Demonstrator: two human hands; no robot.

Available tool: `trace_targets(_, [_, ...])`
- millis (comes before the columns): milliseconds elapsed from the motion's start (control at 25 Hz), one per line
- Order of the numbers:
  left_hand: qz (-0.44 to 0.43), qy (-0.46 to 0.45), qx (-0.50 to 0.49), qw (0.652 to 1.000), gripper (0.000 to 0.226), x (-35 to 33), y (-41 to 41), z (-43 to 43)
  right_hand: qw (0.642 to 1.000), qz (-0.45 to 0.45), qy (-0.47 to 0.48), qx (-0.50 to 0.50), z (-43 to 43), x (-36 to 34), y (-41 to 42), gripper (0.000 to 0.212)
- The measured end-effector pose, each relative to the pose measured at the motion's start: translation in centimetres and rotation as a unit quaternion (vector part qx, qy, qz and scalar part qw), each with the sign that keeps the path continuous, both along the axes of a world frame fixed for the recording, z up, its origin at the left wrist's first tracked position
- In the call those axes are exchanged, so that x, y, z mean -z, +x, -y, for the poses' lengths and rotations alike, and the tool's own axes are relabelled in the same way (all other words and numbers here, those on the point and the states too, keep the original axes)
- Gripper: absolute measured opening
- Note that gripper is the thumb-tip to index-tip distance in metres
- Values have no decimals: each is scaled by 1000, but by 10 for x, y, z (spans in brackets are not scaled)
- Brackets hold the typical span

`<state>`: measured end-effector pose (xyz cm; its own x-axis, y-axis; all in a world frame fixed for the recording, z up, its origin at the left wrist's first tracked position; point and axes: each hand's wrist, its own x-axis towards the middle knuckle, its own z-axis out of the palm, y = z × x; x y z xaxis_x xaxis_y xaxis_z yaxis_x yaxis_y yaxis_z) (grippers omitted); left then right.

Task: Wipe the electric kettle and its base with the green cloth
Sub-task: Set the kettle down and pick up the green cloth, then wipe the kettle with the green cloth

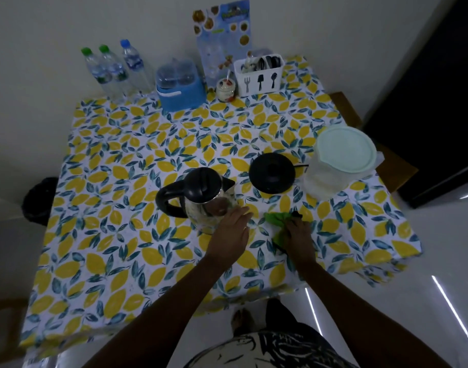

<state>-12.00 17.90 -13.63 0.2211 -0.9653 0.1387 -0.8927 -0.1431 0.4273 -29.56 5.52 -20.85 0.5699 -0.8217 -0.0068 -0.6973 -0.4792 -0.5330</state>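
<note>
The electric kettle [201, 197], shiny steel with a black lid and handle, stands upright on the lemon-print tablecloth [121, 181], handle to the left. Its round black base [272, 173] lies apart, to the right of the kettle, with its cord running right. My left hand [234, 229] rests flat against the kettle's near right side, fingers together. My right hand [296, 233] presses on the crumpled green cloth [276, 219], which lies on the table just right of the kettle; part of the cloth is hidden under the hand.
A translucent jug with a pale green lid [341, 158] stands right of the base. At the back edge are three water bottles [113, 70], a blue container [178, 87], a small jar [226, 88] and a white cutlery holder [259, 73]. A dark bin [39, 200] sits left of the table.
</note>
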Motion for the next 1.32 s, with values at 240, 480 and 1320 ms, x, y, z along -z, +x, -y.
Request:
trace_targets(240, [0, -172, -147, 974, 26, -62, 46, -22, 958, 284, 46, 19, -20, -131, 85, 34])
trace_targets(480, [-109, -80, -252, 958, 41, -60, 123, -44, 977, 128, -81, -147, -43, -161, 188, 39])
trace_targets(1320, [-215, 17, -222, 951, 44, -74, 157, -54, 943, -208, -176, -193, -51, -163, 246, 48])
